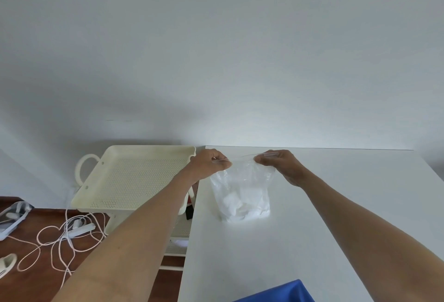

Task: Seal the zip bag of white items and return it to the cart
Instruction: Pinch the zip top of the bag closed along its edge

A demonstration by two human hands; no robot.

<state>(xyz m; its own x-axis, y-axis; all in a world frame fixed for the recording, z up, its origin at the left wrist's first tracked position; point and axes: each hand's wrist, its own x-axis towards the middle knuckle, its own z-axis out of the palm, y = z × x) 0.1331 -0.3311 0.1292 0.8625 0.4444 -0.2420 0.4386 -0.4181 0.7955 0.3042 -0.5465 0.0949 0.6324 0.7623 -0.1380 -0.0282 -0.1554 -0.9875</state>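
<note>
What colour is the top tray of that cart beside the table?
Cream, with a perforated dotted floor; the cart's top tray shows best in the head view.

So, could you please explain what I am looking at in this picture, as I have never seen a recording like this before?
There is no machine: a camera worn on a person's head looks down at their two bare arms. The left hand and right hand each pinch a top corner of a clear plastic zip bag, which stands on a white table and holds crumpled white items. Left of the table is a cream perforated cart tray; white cords lie on the brown floor.
</note>
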